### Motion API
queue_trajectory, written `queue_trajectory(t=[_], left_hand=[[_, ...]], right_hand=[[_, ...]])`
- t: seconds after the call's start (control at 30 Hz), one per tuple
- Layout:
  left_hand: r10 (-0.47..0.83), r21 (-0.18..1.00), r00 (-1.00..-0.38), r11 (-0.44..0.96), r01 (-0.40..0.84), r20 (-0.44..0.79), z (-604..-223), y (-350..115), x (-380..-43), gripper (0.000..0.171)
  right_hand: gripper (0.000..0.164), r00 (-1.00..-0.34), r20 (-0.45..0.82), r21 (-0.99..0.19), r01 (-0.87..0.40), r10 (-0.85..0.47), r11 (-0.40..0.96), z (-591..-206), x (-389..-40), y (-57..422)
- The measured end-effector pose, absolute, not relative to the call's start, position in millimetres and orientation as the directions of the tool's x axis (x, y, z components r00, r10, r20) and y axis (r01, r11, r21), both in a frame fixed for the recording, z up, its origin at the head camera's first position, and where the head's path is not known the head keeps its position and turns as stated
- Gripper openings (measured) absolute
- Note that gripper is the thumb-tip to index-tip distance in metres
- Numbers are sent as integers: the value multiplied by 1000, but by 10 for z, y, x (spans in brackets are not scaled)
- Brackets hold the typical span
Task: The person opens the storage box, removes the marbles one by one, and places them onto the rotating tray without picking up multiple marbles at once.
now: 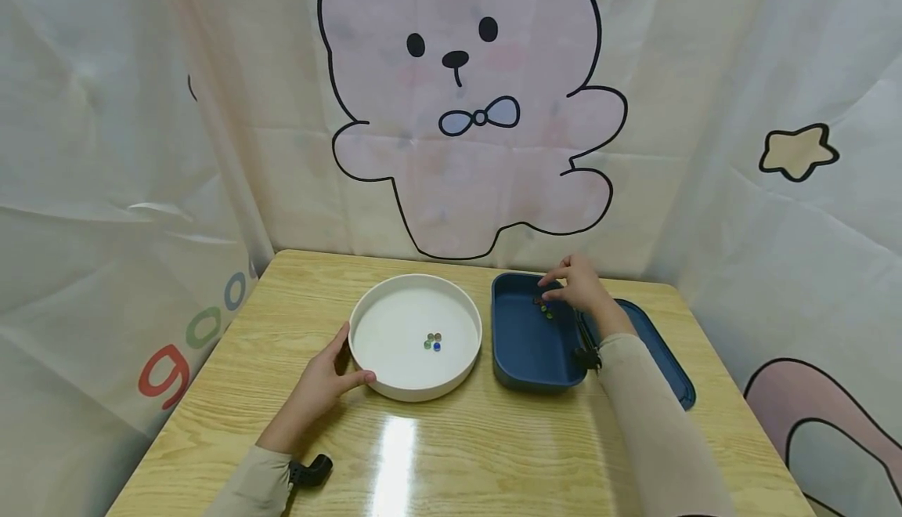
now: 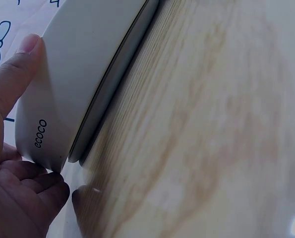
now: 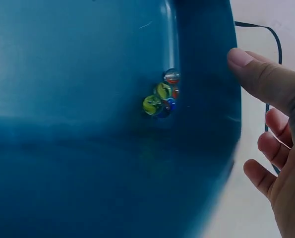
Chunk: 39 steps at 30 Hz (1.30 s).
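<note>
A round white tray (image 1: pixel 366 298) stands on the table with several glass marbles (image 1: pixel 433 341) clustered right of its middle. At its near left side my left hand (image 1: pixel 326 374) holds it, thumb (image 2: pixel 18 69) against the wall and the other fingers bent by its edge. My right hand (image 1: pixel 581 286) hovers over the far right corner of a deep blue box (image 1: pixel 535 364), thumb and fingers apart, with nothing seen between them. More marbles (image 3: pixel 159 99), some with yellow-green swirls, lie bunched in a corner on the box floor.
A flat blue lid (image 1: pixel 651 345) lies right of the box, partly hidden under my right forearm. The wooden table (image 1: pixel 458 454) ends at the back against a curtain (image 1: pixel 465 188) printed with a bear. More curtains hang on both sides.
</note>
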<state>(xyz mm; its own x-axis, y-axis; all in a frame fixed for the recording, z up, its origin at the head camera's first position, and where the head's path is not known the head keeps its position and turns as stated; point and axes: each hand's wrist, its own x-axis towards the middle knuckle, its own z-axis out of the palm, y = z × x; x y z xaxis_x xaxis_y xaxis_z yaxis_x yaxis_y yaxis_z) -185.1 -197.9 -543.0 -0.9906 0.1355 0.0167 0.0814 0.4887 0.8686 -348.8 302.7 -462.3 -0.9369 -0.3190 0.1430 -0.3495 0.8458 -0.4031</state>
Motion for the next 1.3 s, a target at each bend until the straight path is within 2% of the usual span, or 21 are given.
queue_trajectory(t=[0.3,0.97,1.2,1.3], left_hand=[[142,860,-990,502,92,23,-5430,-1985,-1851,115],[162,868,-985,481,125,52,-5439,-1997,-1858,118],[164,864,-985,488,127,52,-5441,-1996,-1863,119],[161,863,-986,490,123,49,-5444,-1994,-1867,119]], right_hand=[[22,-975,42,-414,-217,-219,884,-4820,-3515,3028],[15,-984,-38,-311,-154,-174,938,-4949,-3498,2935],[9,-987,-61,-240,-129,-148,962,-4964,-3489,2880],[8,-988,-51,-251,-128,-145,959,-4991,-3498,2879]])
